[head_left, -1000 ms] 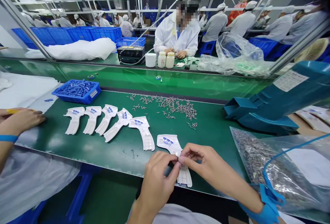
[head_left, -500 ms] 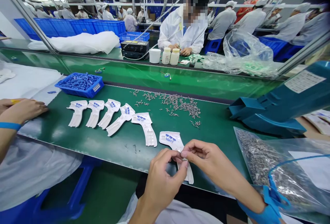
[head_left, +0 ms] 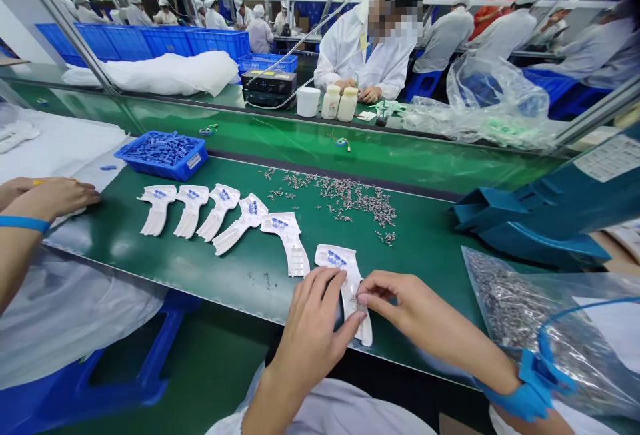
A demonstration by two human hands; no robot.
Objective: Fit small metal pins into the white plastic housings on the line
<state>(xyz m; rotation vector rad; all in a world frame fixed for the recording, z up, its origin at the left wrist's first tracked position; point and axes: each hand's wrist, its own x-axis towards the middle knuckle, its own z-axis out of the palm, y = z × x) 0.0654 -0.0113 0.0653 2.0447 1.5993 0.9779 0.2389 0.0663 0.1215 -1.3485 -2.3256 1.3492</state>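
A white gun-shaped plastic shell half with blue parts in its head lies on the green bench before me. My left hand reaches over its left side, fingers stretched and thumb apart, the fingertips touching the shell. My right hand pinches a small metal part at the shell's handle; its exact shape is too small to tell. Several similar shells stand in a row to the left, the nearest shell just beyond my left hand. Loose small metal parts are scattered behind them.
A blue bin of blue parts sits back left. On the right are a teal chute-like holder and a clear bag of metal parts. A co-worker's hands are at far left; another person works behind the green partition.
My left hand has opened out from a pinch beside my right fingers and now spreads over the shell. My right hand's pinch has moved slightly down along the handle. The view has shifted a little.
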